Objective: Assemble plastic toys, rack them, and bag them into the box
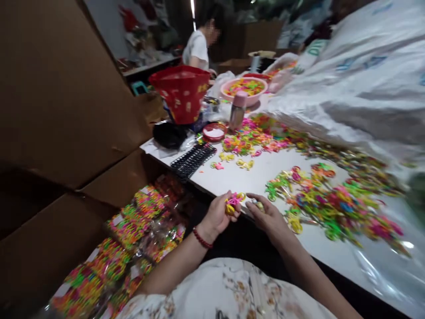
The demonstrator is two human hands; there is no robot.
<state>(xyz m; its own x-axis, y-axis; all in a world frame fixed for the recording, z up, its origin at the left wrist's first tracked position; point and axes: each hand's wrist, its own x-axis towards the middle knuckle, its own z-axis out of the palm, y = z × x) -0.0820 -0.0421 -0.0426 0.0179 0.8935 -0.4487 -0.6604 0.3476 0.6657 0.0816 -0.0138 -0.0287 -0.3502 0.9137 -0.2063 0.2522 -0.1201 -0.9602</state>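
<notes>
At the table's front edge, my left hand (216,216) is closed around a small pink and yellow plastic toy (234,200), with a red bead bracelet on its wrist. Close by on the right, my right hand (270,221) pinches a small pale piece (258,204), too blurred to name. A gap separates the two hands. Beyond my right hand lies a heap of bright plastic toys (338,201) in green, pink, yellow and orange. A few yellow toys (245,164) lie loose on the white table (215,179) ahead of my hands.
Near the left edge lies a black plastic rack (193,160); behind it are a red bag (182,95), a red dish (214,133) and a pink-capped bottle (238,110). White sacks (368,84) line the right. Packed toy bags (109,257) sit low left. A person (196,48) works behind.
</notes>
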